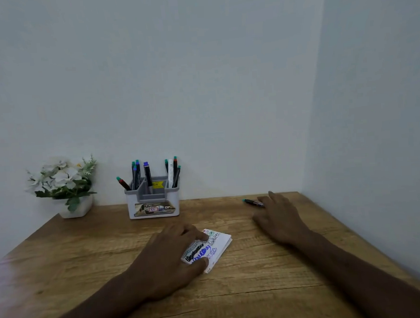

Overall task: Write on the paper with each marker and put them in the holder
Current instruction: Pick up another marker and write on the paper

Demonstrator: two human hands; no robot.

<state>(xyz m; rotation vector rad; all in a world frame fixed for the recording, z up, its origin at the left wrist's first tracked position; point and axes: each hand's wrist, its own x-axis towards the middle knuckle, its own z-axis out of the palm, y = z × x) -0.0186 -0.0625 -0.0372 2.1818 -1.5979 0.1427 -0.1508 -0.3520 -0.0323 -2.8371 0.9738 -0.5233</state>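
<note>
The right hand [279,216] lay low over the table [249,291] with its fingers spread and nearly straight, reaching toward a marker [253,202]. The fingertips covered the near end of that marker; whether they pinched it or only touched it could not be told. The marker was dark-bodied with a teal cap, lying flat, its cap pointing to about ten o'clock from the hand, well apart from everything else.

At about eight o'clock from the right hand, the left hand [170,257] rested palm-down on the paper [209,248], fingers relaxed and extended, with the thumb at the pad's near edge and the fingertips on its far part, pressing it flat. The paper was a small white pad, turned at an angle on the table, its top sheet crowded with scrawls in black, blue and green, with a little red at the far corner.

Farther out, at about twelve o'clock from the left hand, the holder [153,201] stood against the wall: a white and grey box with several compartments and a printed label on its front. Markers [148,173] stood in it in three groups, mostly dark with teal, blue or red caps, one white-bodied; one at the left leaned outward.

At about nine o'clock from the holder sat a white pot of pale flowers [63,182].
</note>
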